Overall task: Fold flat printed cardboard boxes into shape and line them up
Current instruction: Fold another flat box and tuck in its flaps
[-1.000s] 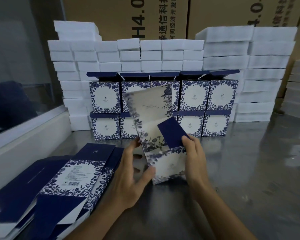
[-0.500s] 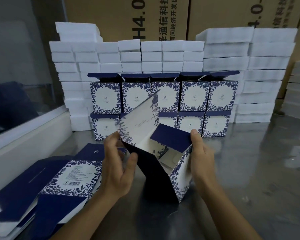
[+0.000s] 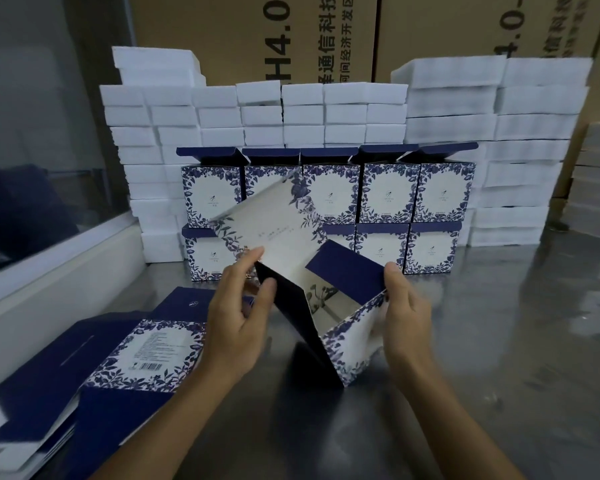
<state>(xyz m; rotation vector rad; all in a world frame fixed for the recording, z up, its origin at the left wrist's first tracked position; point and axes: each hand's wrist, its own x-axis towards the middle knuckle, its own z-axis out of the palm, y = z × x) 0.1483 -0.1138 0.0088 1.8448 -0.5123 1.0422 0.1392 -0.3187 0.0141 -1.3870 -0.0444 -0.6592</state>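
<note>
Head view shows the half-opened box [image 3: 326, 327] standing on one lower corner on the steel bench [image 3: 499, 341], between the two hands and in front of the finished boxes [image 3: 381, 216], which stand in two stacked rows against a wall of white foam blocks [image 3: 326, 112]. The left hand [image 3: 238, 320] grasps the box at its left top corner, fingers curled over the edge where the pale printed flap [image 3: 271, 223] rises and thumb pressed on the dark navy side panel. The right hand [image 3: 400, 306] grips the right wall, thumb at the top edge beside the navy inner flap [image 3: 343, 268] and fingers wrapped behind the floral panel. The sleeve looks skewed, a parallelogram, not yet a square, so the step in hand seems to be squaring it up. To do that well, I would press the two opposite creases toward each other evenly, keeping the lower corner planted on the bench so the walls swing true, then tuck the navy flap inward before closing the tall pale one over it. Pinching mid-panel risks a dent; the card looks thin and glossy. More flat blanks [image 3: 125, 358] lie stacked at the left, near the left forearm.
</note>
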